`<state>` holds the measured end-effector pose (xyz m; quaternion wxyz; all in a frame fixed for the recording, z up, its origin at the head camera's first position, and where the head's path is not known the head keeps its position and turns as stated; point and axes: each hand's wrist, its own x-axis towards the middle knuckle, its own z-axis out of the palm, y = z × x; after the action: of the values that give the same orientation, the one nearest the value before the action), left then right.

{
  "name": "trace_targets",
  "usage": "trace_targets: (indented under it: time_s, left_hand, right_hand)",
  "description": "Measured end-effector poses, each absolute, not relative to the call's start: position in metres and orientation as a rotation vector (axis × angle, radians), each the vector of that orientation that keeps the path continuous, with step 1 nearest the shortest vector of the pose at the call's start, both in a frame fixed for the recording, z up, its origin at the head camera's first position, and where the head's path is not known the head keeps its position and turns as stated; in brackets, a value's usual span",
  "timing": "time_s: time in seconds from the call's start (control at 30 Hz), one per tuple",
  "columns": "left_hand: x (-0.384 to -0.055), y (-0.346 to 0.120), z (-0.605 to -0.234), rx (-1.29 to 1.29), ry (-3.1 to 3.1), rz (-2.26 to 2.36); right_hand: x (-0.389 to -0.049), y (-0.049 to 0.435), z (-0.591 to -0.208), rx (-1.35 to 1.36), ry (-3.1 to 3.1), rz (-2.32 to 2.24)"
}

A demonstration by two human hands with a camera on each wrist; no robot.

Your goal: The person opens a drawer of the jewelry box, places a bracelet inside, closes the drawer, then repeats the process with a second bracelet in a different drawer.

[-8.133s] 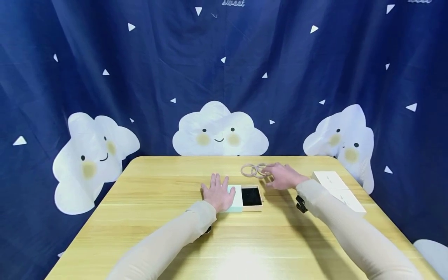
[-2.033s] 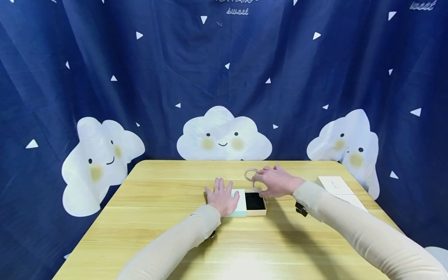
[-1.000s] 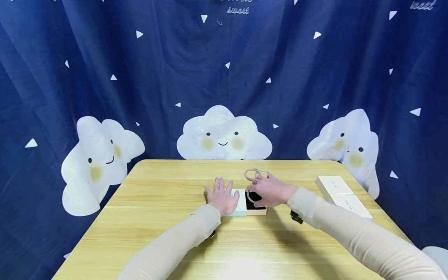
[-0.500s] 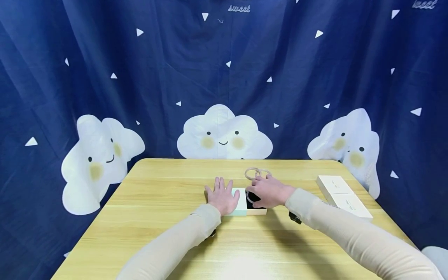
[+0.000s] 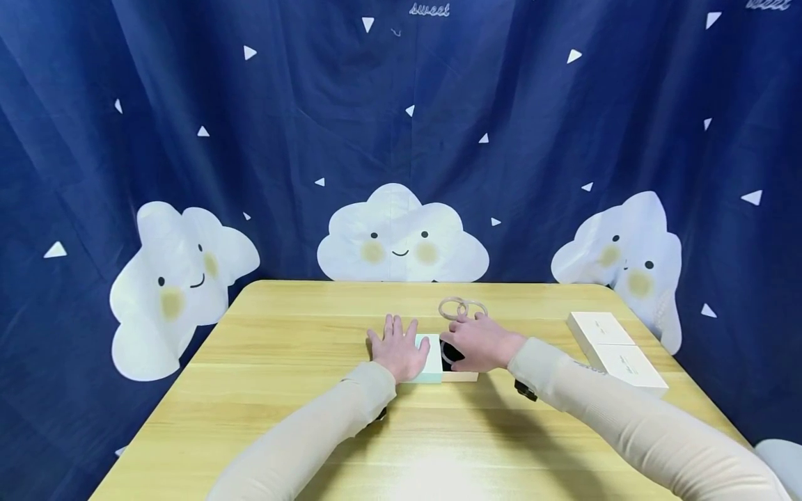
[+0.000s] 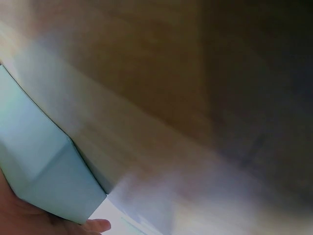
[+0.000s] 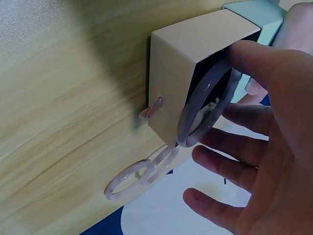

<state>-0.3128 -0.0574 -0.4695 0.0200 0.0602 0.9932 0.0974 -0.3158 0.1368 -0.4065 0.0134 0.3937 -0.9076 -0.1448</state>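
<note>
My left hand [image 5: 399,351] lies flat with spread fingers on the mint sleeve [image 5: 429,358] of a drawer-style gift box. The box's pale peach drawer [image 7: 173,78], lined in black, sticks out to the right, with a small pink ribbon pull [image 7: 156,107] on its end. Over the drawer, my right hand [image 5: 479,344] pinches a glossy pale bangle [image 7: 188,115] between thumb and forefinger, the other fingers spread. In the right wrist view that bangle leans at the drawer's opening. Two more bangles [image 7: 128,171] overlap on the table just behind the box.
Two white boxes [image 5: 629,367] stand end to end at the right of the wooden table [image 5: 282,390]. A dark blue curtain [image 5: 301,104] with cloud faces hangs behind the table's far edge.
My right hand has gone from the bangles at the back to the drawer, bringing one bangle along; over the last half second it barely moves. The left hand stays on the sleeve.
</note>
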Motion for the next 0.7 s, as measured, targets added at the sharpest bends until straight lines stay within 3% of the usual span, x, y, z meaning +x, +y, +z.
trace_targets:
  time_s: [0.7]
  left_hand:
    - [-0.312, -0.058, -0.470, 0.181, 3.089, 0.314]
  right_hand:
    - [-0.314, 0.147, -0.402, 1.234, -2.869, -0.242]
